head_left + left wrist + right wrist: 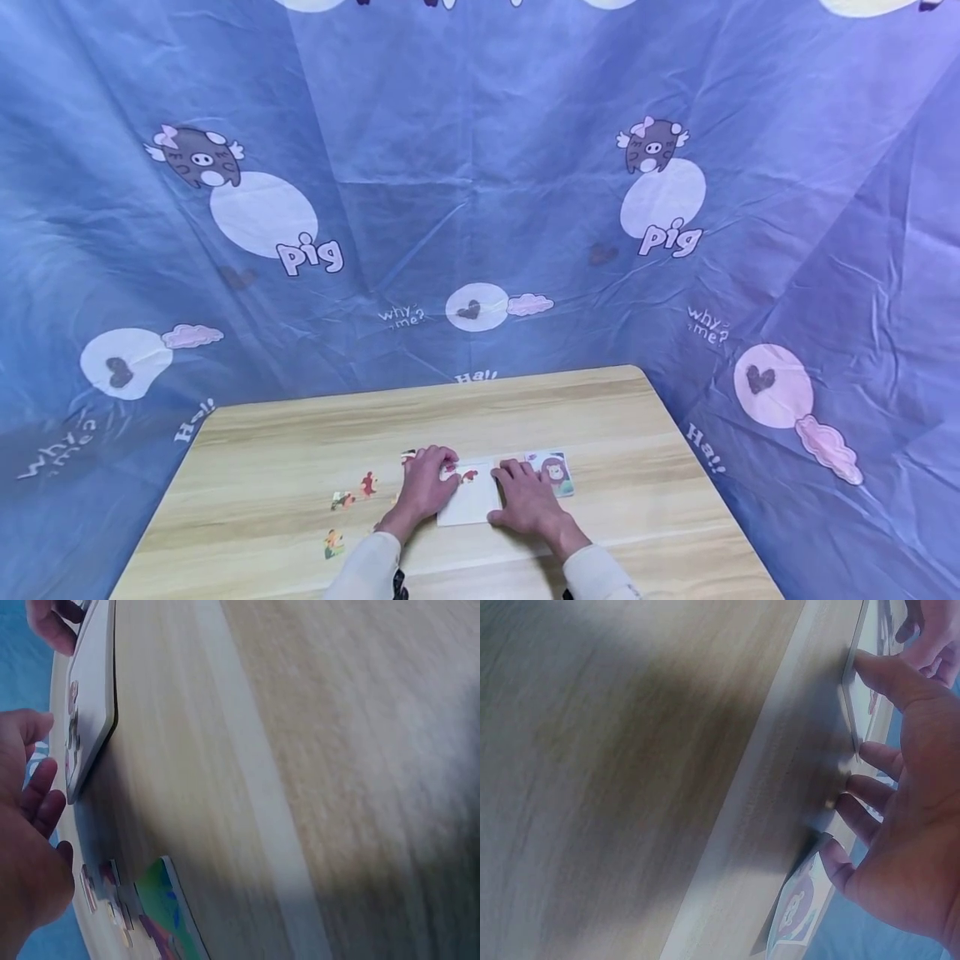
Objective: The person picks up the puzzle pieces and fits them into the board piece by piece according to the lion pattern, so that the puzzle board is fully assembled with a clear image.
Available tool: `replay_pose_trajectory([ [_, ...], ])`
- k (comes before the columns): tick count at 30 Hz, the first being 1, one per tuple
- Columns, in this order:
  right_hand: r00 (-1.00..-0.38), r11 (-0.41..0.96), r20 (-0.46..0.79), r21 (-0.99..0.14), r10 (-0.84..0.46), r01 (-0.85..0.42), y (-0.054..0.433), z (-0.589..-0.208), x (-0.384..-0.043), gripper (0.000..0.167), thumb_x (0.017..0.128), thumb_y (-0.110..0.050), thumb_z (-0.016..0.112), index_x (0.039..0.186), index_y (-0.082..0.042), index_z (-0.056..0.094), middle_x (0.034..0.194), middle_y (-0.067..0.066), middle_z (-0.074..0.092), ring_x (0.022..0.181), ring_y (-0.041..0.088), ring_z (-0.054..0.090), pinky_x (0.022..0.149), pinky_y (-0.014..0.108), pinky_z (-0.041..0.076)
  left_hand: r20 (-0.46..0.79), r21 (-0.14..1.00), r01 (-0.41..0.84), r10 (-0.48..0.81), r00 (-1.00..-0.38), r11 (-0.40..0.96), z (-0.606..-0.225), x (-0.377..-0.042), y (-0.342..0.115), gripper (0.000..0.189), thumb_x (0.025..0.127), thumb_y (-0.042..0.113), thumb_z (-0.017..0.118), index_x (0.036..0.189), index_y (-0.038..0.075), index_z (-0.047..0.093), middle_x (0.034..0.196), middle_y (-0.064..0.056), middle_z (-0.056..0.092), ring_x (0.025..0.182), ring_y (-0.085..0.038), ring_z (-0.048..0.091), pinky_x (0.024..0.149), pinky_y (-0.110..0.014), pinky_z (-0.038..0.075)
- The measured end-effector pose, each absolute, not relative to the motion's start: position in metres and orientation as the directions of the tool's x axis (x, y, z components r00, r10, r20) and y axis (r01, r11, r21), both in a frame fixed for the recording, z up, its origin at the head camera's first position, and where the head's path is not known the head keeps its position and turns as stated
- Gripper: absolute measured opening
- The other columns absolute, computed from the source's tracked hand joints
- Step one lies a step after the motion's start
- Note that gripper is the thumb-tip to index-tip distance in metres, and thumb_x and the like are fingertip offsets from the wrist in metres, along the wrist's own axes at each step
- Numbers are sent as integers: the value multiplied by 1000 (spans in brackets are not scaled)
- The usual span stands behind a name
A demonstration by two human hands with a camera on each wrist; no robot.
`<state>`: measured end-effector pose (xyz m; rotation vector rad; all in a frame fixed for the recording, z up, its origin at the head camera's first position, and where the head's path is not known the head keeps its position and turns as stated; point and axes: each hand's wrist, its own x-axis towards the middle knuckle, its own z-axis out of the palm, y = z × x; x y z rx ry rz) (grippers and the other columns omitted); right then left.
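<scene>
A thin white board (468, 504) lies on the table between the hands, with small red picture pieces (469, 477) on its far part. My left hand (426, 487) is over the board's left side, its fingers loosely bent and its thumb beside those pieces. At the board's right edge, my right hand (527, 500) touches with thumb and index finger spread toward its two corners. The right hand's other fingers reach toward a lion picture card (555, 473), and the little finger is right at the card's edge in the right wrist view.
Left of the board lie several loose puzzle pieces, among them a red one (368, 484), a green and orange one (342, 500) and a yellow-green one (333, 543). The wooden table (247, 467) is bordered at the back and sides by a blue printed cloth (465, 233).
</scene>
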<state>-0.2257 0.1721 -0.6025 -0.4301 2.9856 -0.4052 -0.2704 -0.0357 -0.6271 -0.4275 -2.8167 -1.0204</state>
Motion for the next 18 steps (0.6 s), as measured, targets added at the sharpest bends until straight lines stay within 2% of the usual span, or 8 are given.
replay_pose_trajectory([
  [7, -954, 924, -49, -268, -296, -273, 174, -603, -226, 77, 70, -53, 74, 134, -16, 54, 138, 8, 51, 122, 31, 50, 98, 63, 35, 206, 495, 374, 312, -928, 784, -631, -269, -38, 34, 76, 32, 75, 107, 19, 68, 116, -1, 62, 107, -23, 52, 94, -52, 36],
  [11, -953, 922, -45, -270, -299, -277, 174, -603, -227, 77, 70, -53, 74, 134, -15, 54, 138, 8, 51, 122, 31, 50, 98, 63, 35, 179, 492, 374, 329, -927, 786, -633, -269, -38, 34, 79, 32, 73, 110, 20, 67, 118, 1, 61, 110, -22, 52, 96, -50, 34],
  [18, -955, 926, -47, -260, -294, -272, 174, -603, -227, 77, 70, -54, 74, 134, -16, 54, 137, 7, 51, 121, 31, 50, 97, 61, 37, 183, 471, 376, 329, -927, 798, -632, -271, -36, 27, 81, 32, 71, 106, 20, 68, 115, 2, 61, 109, -21, 52, 90, -48, 34],
])
